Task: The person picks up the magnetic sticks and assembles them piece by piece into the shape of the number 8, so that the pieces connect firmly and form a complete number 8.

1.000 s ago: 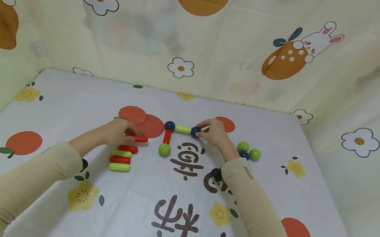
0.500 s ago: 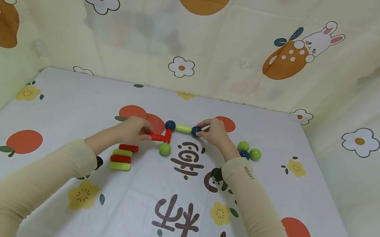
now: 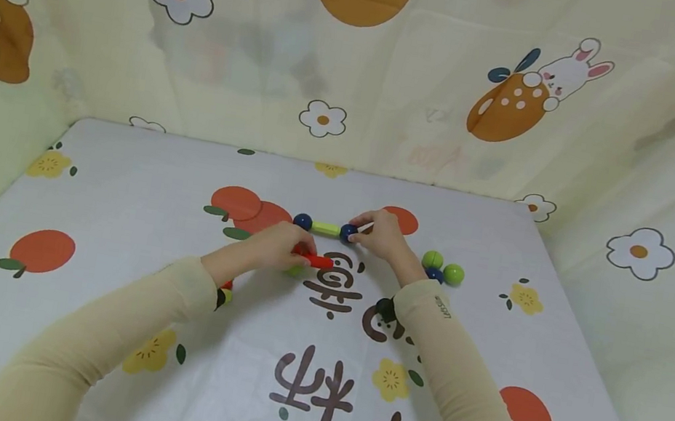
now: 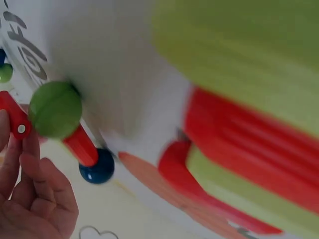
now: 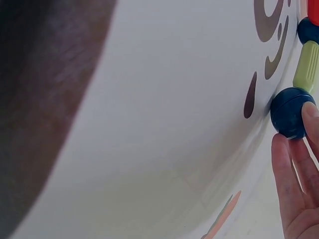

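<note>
My left hand pinches a red rod between thumb and fingers, its far end pointing right; a pale dot marks the rod's end in the left wrist view. Two navy balls joined by a lime rod lie beyond. On the right navy ball the thumb and fingers of my right hand keep a grip. From the left navy ball another red rod runs to a green ball, close beside the held rod. In the head view my left hand mostly hides that part.
Two green balls and a navy one cluster to the right of my right hand. Several red and lime rods lie side by side under my left forearm, largely hidden in the head view. A printed cloth covers the table.
My left hand has carried the red rod rightward from near the row of rods, past the upright red rod and green ball. My right hand has stayed on the navy ball.
</note>
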A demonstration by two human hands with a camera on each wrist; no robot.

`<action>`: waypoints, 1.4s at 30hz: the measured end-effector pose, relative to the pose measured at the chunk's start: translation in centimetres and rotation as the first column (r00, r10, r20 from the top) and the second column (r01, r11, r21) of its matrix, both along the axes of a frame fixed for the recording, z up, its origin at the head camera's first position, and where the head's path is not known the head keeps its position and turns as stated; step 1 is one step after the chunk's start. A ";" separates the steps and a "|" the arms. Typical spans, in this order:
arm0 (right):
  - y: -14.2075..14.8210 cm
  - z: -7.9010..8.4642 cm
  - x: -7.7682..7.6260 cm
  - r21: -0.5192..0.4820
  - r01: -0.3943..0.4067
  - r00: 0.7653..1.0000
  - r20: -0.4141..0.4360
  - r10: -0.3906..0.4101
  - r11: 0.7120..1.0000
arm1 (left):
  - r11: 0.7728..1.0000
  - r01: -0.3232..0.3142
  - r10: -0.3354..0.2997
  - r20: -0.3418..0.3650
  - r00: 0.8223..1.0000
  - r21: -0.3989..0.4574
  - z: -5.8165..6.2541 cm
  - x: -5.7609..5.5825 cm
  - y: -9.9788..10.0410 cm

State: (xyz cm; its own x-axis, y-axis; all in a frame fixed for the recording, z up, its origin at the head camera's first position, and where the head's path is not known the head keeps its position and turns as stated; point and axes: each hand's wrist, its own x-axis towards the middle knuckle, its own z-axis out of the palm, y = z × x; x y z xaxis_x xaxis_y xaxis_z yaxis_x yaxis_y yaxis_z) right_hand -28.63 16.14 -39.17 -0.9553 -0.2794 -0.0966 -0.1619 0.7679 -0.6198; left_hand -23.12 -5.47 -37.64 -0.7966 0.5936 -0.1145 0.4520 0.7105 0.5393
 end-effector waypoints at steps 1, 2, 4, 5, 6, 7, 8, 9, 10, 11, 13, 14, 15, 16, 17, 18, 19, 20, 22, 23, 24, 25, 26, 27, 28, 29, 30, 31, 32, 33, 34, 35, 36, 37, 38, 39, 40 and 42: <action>0.0 0.0 0.0 0.000 0.000 1.000 0.000 0.000 1.000 | 1.000 0.000 0.000 0.002 1.000 -0.007 -0.1 0.0 0.3; 0.0 0.1 0.0 0.001 0.001 1.000 -0.001 -0.001 1.000 | 1.000 -0.004 0.004 0.011 1.000 -0.013 -0.2 0.0 0.5; 0.1 0.1 0.1 0.002 -0.003 1.000 -0.007 0.003 1.000 | 1.000 -0.013 0.013 0.021 1.000 -0.023 -0.4 -0.1 0.9; 0.1 0.1 0.1 0.003 -0.004 1.000 -0.007 0.004 1.000 | 0.999 -0.016 0.016 0.025 1.000 -0.028 -0.5 -0.1 1.0; 0.0 0.1 0.1 0.004 -0.004 1.000 -0.005 0.004 1.000 | 0.999 -0.021 0.022 0.030 0.999 -0.033 -0.6 -0.1 1.1; 0.0 0.2 0.1 0.006 -0.005 1.000 -0.005 0.005 1.000 | 0.999 -0.023 0.024 0.033 0.999 -0.040 -0.7 -0.1 1.2; 0.0 0.2 0.1 0.008 -0.006 1.000 -0.004 0.006 1.000 | 0.999 -0.022 0.023 0.033 0.999 -0.049 -0.7 -0.1 1.3; 0.0 0.3 0.1 0.009 -0.006 1.000 -0.004 0.007 1.000 | 0.998 -0.020 0.021 0.033 0.999 -0.058 -0.7 0.0 1.4; 0.0 0.3 0.1 0.009 -0.006 1.000 -0.002 0.006 1.000 | 0.997 -0.018 0.020 0.034 0.999 -0.069 -0.7 0.0 1.4; 0.0 0.3 0.2 0.009 -0.006 1.000 0.000 0.006 1.000 | 0.997 -0.014 0.017 0.033 0.999 -0.081 -0.7 0.0 1.5; -0.1 0.5 0.2 0.008 -0.007 1.000 0.000 0.007 1.000 | 0.994 -0.012 0.016 0.031 0.999 -0.105 -0.7 0.1 1.6; -0.1 0.5 0.2 0.007 -0.007 1.000 -0.001 0.007 1.000 | 0.993 -0.014 0.017 0.024 1.000 -0.119 -0.7 0.2 1.6; -0.2 0.6 0.1 0.005 -0.006 1.000 -0.001 0.006 1.000 | 0.991 -0.019 0.022 0.021 1.000 -0.129 -0.7 0.2 1.6; -0.2 0.6 0.1 0.005 -0.009 1.000 -0.004 0.009 1.000 | 0.990 -0.025 0.028 0.017 0.999 -0.138 -0.7 0.2 1.7; -0.2 0.6 0.1 0.004 -0.011 1.000 -0.005 0.011 1.000 | 0.988 -0.032 0.033 0.008 0.999 -0.149 -0.7 0.3 1.7; -0.2 0.5 0.0 0.005 -0.011 1.000 -0.005 0.011 1.000 | 0.986 -0.037 0.037 -0.003 0.999 -0.161 -0.7 0.3 1.8; -0.1 0.5 0.0 0.005 -0.010 1.000 -0.004 0.010 1.000 | 0.985 -0.042 0.040 -0.015 0.999 -0.169 -0.8 0.3 1.8; -0.1 0.4 0.0 0.007 -0.010 1.000 -0.004 0.010 1.000 | 0.984 -0.047 0.043 -0.025 0.999 -0.173 -0.9 0.4 1.9; -0.1 0.3 -0.1 0.009 -0.012 1.000 -0.003 0.012 1.000 | 0.983 -0.060 0.054 -0.042 0.998 -0.176 -0.9 0.4 2.0; 0.0 0.2 -0.1 0.010 -0.009 1.000 -0.002 0.009 1.000 | 0.982 -0.065 0.058 -0.049 0.997 -0.178 -1.0 0.5 2.1; 0.0 0.2 -0.1 0.011 -0.009 1.000 -0.002 0.009 1.000 | 0.982 -0.069 0.060 -0.053 0.997 -0.176 -1.0 0.5 2.1; 0.0 0.1 -0.1 0.012 -0.009 1.000 -0.003 0.009 1.000 | 0.983 -0.073 0.065 -0.053 0.996 -0.166 -1.1 0.6 2.1; 0.0 0.1 -0.1 0.013 -0.010 1.000 -0.004 0.010 1.000 | 0.984 -0.078 0.070 -0.051 0.996 -0.159 -1.0 0.7 2.1; 0.0 0.0 -0.1 0.012 -0.009 1.000 -0.005 0.009 1.000 | 0.985 -0.082 0.075 -0.050 0.996 -0.150 -1.0 0.8 2.1; 0.0 0.0 -0.1 0.014 -0.009 1.000 -0.007 0.009 1.000 | 0.987 -0.081 0.075 -0.047 0.996 -0.141 -1.0 0.8 2.0; 0.1 -0.1 -0.1 0.014 -0.010 1.000 -0.007 0.010 1.000 | 0.988 -0.079 0.073 -0.046 0.996 -0.135 -1.0 0.9 1.9; 0.1 -0.1 -0.2 0.012 -0.010 1.000 -0.005 0.010 1.000 | 0.989 -0.079 0.074 -0.043 0.996 -0.128 -1.0 0.9 1.9; 0.1 -0.2 -0.2 0.011 -0.010 1.000 -0.005 0.010 1.000 | 0.990 -0.075 0.070 -0.041 0.997 -0.121 -1.0 1.0 1.7; 0.1 -0.2 -0.2 0.010 -0.011 1.000 -0.006 0.011 1.000 | 0.991 -0.068 0.064 -0.042 0.997 -0.117 -1.0 1.0 1.6; 0.1 -0.2 -0.2 0.009 -0.010 1.000 -0.008 0.010 1.000 | 0.992 -0.058 0.054 -0.042 0.998 -0.108 -1.0 0.9 1.5; 0.1 -0.2 -0.2 0.008 -0.011 1.000 -0.011 0.011 1.000 | 0.994 -0.046 0.042 -0.041 0.998 -0.102 -1.1 0.9 1.4; 0.1 -0.2 -0.2 0.007 -0.010 1.000 -0.013 0.010 1.000 | 0.995 -0.034 0.031 -0.041 0.999 -0.096 -1.1 0.9 1.3; 0.1 -0.2 -0.1 0.007 -0.008 1.000 -0.017 0.008 1.000 | 0.996 -0.023 0.020 -0.038 0.999 -0.083 -1.0 0.8 1.2; 0.1 -0.2 -0.1 0.006 -0.007 1.000 -0.021 0.008 1.000 | 0.997 -0.011 0.008 -0.038 0.999 -0.073 -1.0 0.8 1.1; 0.1 -0.2 -0.1 0.005 -0.007 1.000 -0.024 0.007 1.000 | 0.998 0.000 -0.002 -0.037 0.999 -0.062 -1.0 0.7 0.9; 0.1 -0.2 -0.1 0.003 -0.006 1.000 -0.026 0.006 1.000 | 0.998 0.008 -0.010 -0.042 0.999 -0.058 -0.9 0.7 0.8; 0.1 -0.2 -0.1 0.001 -0.005 1.000 -0.024 0.005 1.000 | 0.998 0.009 -0.012 -0.044 0.999 -0.055 -0.9 0.7 0.7; 0.2 -0.1 0.0 -0.005 -0.005 1.000 -0.021 0.005 1.000 | 0.999 0.000 -0.002 -0.058 0.998 -0.045 -0.8 0.8 0.5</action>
State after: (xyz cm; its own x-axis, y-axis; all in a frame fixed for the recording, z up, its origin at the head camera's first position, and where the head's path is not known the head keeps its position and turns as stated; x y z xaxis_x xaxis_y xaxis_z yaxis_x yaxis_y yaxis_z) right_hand -28.62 16.32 -39.29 -0.9556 -0.2848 -0.0751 -0.1790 0.7640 -0.6198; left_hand -22.33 -4.94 -38.42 -0.8021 0.5896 -0.0945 0.4822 0.7329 0.4798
